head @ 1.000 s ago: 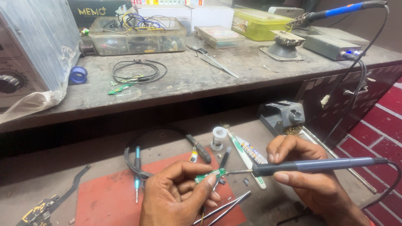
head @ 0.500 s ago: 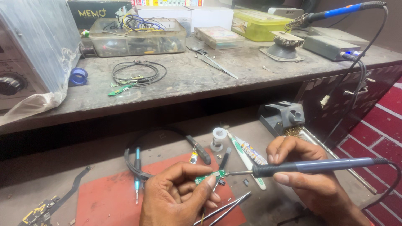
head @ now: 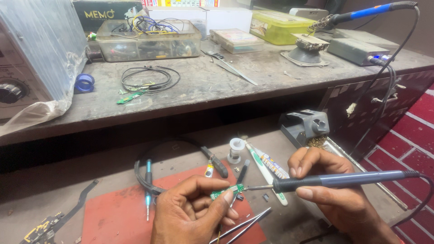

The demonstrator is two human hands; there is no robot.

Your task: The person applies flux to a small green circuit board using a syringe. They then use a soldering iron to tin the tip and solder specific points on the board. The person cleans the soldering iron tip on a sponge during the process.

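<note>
While the left hand [head: 192, 212] pinches a circuit board [head: 227, 191], the soldering iron [head: 334, 180] points left.

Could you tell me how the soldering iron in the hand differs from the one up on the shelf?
The held soldering iron is dark grey, level, its tip at the small green board; the shelf iron is blue-handled and parked tilted in its stand. Both trail black cables.
</note>
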